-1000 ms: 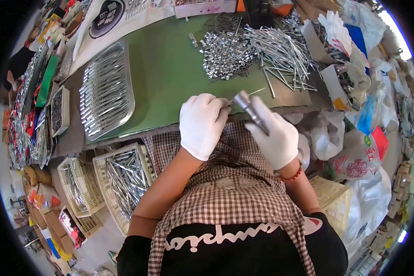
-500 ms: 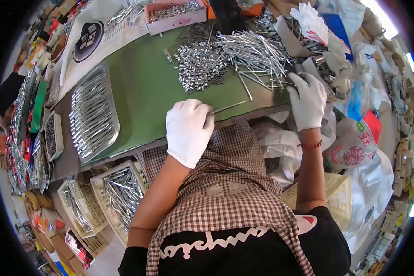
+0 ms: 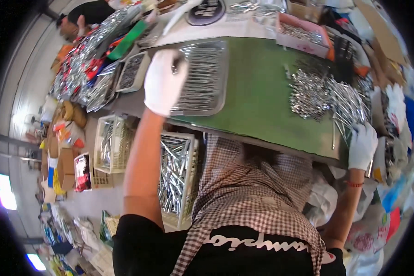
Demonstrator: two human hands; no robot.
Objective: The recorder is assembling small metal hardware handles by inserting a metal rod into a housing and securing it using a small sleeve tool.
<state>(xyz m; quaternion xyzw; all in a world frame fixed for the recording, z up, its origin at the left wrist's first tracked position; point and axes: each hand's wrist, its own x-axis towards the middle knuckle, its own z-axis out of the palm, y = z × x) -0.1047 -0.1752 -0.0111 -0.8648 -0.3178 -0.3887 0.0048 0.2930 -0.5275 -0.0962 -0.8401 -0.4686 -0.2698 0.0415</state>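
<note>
My left hand (image 3: 163, 85), in a white glove and blurred by motion, is over the left edge of a clear tray (image 3: 222, 92) with neat rows of thin metal rods (image 3: 200, 76). Its fingers are curled, with a small dark, shiny bit showing beside them; what it is I cannot make out. Far to the right, my gloved right hand (image 3: 363, 145) rests at the near end of a loose pile of long metal rods (image 3: 347, 101). Its fingers are bent together against the rod ends, and their tips are partly hidden. Left of that pile lies a heap of small shiny metal sleeves (image 3: 308, 94).
A green work mat (image 3: 257, 87) covers the table. A pink box (image 3: 303, 43) of small metal parts stands at the back. Beside the tray sits a white bin (image 3: 133, 71) of dark small parts. Crates (image 3: 186, 184) of metal pieces stand below the table's front edge.
My left hand has gone leftward from the table's front edge to the tray; the rod it held no longer shows clearly. My right hand stays by the rod pile. The view has turned left.
</note>
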